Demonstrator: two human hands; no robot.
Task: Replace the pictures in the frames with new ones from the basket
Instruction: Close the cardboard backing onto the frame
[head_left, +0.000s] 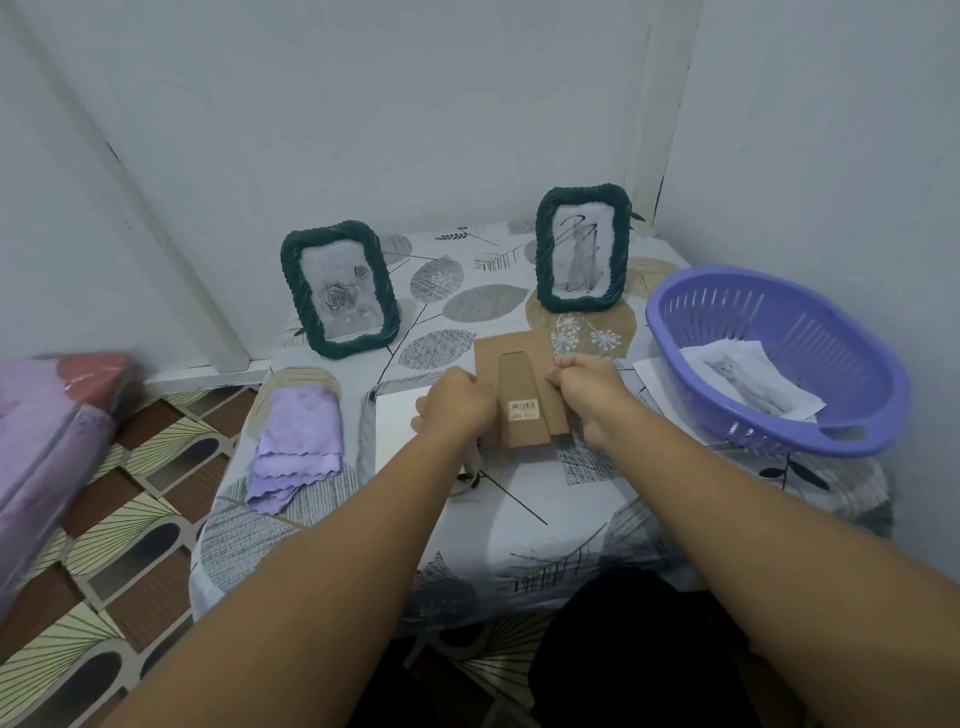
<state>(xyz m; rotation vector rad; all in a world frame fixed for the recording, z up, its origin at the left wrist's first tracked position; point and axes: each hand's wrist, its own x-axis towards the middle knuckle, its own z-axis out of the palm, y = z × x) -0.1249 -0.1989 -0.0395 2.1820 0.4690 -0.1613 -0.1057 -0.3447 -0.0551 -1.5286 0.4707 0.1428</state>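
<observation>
Hands (519, 402) gripping brown backing board (522, 384), barcode label (523, 408) unreadable

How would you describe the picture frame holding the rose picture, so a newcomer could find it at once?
Start at the table with the leaf-patterned cloth. Two dark green frames stand upright along its far edge. The rose frame is the left one, behind the folded purple cloth; the other frame, beside the purple basket, shows dark scribbled lines.

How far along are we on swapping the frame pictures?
Done: nothing clearly finished. Both upright green frames hold pictures. In hand: left hand and right hand grip a brown cardboard frame backing. Left: cat picture remains in the purple plastic basket.
</observation>
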